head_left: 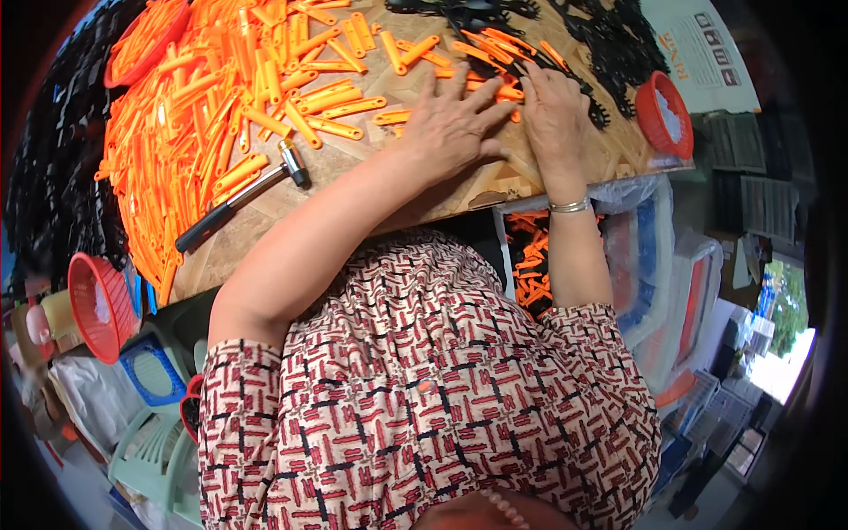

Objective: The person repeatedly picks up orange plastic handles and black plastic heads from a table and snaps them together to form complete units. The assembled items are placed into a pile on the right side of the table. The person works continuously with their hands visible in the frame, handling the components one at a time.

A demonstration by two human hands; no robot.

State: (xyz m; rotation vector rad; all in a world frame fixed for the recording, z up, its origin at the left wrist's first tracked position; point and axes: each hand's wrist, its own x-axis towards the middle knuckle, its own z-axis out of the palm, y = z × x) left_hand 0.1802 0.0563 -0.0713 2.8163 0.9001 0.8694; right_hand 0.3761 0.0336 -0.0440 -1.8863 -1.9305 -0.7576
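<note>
My left hand (449,124) lies palm down with its fingers spread, over long orange plastic handle pieces (394,117) on the table. An orange handle piece (507,91) shows between its fingertips and my right hand (556,113). The fingers of my right hand are bent and close together at the edge of a small group of orange pieces (495,46) lying on black parts (599,113). What they grip, if anything, is hidden. A small hammer (256,190) with a black grip rests on the table left of my left forearm.
A large heap of orange pieces (190,124) covers the table's left side, with black parts (53,168) beyond it. Red baskets (664,115) stand at the right edge and at the lower left (102,305). Below the table edge, a box holds orange and black pieces (532,265).
</note>
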